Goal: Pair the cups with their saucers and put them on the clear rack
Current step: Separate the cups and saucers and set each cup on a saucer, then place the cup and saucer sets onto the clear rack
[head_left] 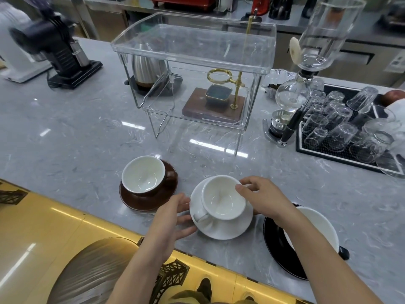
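A white cup (222, 198) sits on a white saucer (228, 229) near the counter's front edge. My right hand (260, 196) pinches the cup's right rim with thumb and fingers. My left hand (173, 218) touches the saucer's left edge with straight fingers. To the left, a brown cup (143, 174) stands on a brown saucer (140, 199). On the right, a black cup (320, 224) on a black saucer (278, 244) is partly hidden by my right forearm. The clear rack (192, 49) stands behind the cups with its top shelf bare.
A brass drip stand (221, 102) and a kettle (146, 69) show through the rack. A siphon brewer (293, 93) and a black mat with several upturned glasses (341, 126) fill the right. A grinder (59, 49) stands far left. The yellow counter front (43, 227) lies below.
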### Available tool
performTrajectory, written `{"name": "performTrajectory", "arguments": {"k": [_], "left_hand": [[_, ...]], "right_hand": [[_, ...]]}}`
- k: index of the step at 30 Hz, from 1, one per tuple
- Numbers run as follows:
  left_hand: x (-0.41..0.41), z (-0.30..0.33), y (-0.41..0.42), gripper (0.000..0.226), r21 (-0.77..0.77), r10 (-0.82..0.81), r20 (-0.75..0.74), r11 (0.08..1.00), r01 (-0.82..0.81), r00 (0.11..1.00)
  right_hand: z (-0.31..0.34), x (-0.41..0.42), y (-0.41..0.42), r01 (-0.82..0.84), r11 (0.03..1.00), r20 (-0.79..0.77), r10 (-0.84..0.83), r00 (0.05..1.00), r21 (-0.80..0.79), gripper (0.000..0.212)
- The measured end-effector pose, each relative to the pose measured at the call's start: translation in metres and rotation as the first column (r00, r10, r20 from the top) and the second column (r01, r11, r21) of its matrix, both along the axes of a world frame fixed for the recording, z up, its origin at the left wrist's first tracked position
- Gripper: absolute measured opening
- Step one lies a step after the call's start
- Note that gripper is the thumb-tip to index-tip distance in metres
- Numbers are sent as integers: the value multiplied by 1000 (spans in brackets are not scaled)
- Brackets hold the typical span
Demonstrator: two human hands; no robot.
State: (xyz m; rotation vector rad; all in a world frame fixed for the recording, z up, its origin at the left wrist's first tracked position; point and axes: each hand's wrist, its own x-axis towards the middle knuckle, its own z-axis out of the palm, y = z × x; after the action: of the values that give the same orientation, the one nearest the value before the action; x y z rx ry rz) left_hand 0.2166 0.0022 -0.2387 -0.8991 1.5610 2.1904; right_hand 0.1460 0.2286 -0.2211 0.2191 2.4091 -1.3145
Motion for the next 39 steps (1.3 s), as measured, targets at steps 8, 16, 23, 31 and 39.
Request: {"name": "performTrajectory", "arguments": {"k": [8, 16, 23, 31, 39], "left_hand": [[-6, 4, 4, 30, -12, -44, -19, 999, 44, 999], [-9, 3, 8, 16, -83, -46, -47, 996, 42, 998], [-16, 13, 7, 24, -252, -179, -139, 958, 140, 974], [-34, 44, 0, 47, -347, -190, -234, 932, 100, 954], [-67, 76, -17, 41, -424, -146, -305, 906, 3, 941]], "right_hand": [[-2, 0, -4, -16, 1000, -41, 15, 999, -14, 20], [0, -3, -4, -13, 998, -56, 9, 998, -60, 17], [14, -10, -3, -21, 992, -114, 7, 994, -126, 15], [47, -29, -12, -39, 977, -215, -8, 977, -211, 10], [76, -54, -38, -46, 965, -269, -26, 963, -258, 19]]}}
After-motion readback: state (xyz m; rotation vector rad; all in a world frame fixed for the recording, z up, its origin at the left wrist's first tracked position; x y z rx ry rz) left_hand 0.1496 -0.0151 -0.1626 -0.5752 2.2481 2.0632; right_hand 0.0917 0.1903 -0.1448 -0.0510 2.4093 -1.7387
